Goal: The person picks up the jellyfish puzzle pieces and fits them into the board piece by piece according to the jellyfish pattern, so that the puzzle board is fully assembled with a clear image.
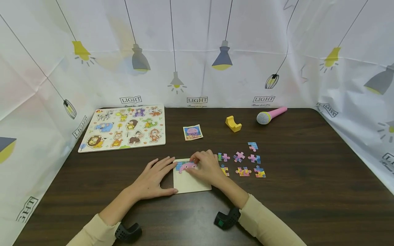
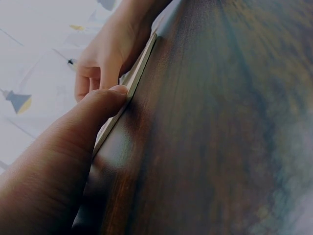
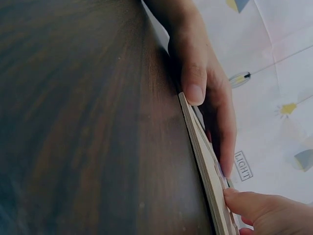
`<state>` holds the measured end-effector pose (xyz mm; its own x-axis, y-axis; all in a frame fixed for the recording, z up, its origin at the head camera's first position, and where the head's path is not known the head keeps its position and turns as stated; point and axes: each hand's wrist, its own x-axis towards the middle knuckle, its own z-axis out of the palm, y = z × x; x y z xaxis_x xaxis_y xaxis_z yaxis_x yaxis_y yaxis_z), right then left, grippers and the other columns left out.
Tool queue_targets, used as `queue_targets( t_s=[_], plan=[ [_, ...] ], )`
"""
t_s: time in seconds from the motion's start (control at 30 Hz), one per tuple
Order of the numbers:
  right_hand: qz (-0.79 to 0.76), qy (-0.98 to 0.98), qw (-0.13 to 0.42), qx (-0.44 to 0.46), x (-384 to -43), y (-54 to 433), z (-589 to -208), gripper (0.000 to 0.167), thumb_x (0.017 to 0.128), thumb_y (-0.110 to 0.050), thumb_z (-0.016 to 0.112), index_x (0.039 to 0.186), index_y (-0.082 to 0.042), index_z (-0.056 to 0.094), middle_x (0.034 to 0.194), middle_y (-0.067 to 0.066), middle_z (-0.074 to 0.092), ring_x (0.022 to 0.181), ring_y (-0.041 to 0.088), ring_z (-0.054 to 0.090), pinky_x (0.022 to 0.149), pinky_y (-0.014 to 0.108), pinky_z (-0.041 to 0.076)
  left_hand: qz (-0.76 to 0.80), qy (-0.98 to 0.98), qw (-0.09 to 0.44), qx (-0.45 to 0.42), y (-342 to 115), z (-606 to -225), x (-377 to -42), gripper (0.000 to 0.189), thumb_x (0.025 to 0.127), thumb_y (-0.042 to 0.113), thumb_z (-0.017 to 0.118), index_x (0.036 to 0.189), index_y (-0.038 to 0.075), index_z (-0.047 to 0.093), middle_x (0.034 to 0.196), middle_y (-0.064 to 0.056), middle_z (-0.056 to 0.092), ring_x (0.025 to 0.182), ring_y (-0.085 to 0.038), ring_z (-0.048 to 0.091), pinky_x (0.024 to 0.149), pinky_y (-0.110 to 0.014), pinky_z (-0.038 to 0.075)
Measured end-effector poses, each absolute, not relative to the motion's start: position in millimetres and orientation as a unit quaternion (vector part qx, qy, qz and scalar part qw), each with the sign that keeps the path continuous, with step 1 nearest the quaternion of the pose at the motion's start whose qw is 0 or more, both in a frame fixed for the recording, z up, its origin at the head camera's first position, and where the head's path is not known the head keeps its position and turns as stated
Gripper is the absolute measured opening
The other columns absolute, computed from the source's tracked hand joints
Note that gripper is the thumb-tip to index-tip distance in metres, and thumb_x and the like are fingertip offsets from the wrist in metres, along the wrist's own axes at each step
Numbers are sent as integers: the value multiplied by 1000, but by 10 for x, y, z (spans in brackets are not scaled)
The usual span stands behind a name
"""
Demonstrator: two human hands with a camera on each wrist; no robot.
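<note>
My right hand (image 1: pixel 207 167) bent over the two o'clock side of the small pale board (image 1: pixel 191 185), thumb and fingertips pinching what looked like a pink puzzle piece (image 1: pixel 191 165) that they partly covered. My left hand (image 1: pixel 154 179) lay spread at nine o'clock, its thumb touching the board's edge near seven o'clock and its fingertips near ten.

The piece sat along the board's twelve o'clock side, among blue and pink printing. I judged it light, thin and stiff, with smooth faces that could slip and knobs that could bend or fray; its side edges seemed the best hold, with a flat fingertip to press it. The board looked light and rigid, likely to slide unless steadied at a corner.

Loose puzzle pieces (image 1: pixel 243 171) lay apart from one another between two and three o'clock, the nearest just beside my right hand. A small picture card (image 1: pixel 193 132) lay at twelve, a yellow block (image 1: pixel 233 123) past one, a toy microphone (image 1: pixel 271 116) at two, and a large animal board (image 1: pixel 123 128) at ten, all on the dark table (image 1: pixel 307 191).
</note>
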<state>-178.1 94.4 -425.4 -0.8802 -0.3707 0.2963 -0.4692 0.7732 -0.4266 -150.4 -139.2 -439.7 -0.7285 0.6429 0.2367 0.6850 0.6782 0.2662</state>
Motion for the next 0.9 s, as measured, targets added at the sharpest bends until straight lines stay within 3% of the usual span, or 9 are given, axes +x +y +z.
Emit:
queue_targets(
  t_s=[0.57,0.9],
  plan=[
    [276,-928,103,229,-1764,959,-4249,30,71,-35,78,86,-13,66,77,-3,61,79,17,45,68,33,33,-177,-915,49,-359,-1392,-4391,-1493,86,79,69,48,143,13,35,147,-5,29,135,-22,23,103,-53,18],
    [316,-909,100,254,-1760,1024,-4221,16,78,-18,73,89,-9,65,77,-3,62,77,16,46,69,33,35,-175,-910,59,-372,-1390,-4393,-1499,80,80,66,51,142,17,38,147,-7,29,135,-25,24,102,-55,19]
  ],
)
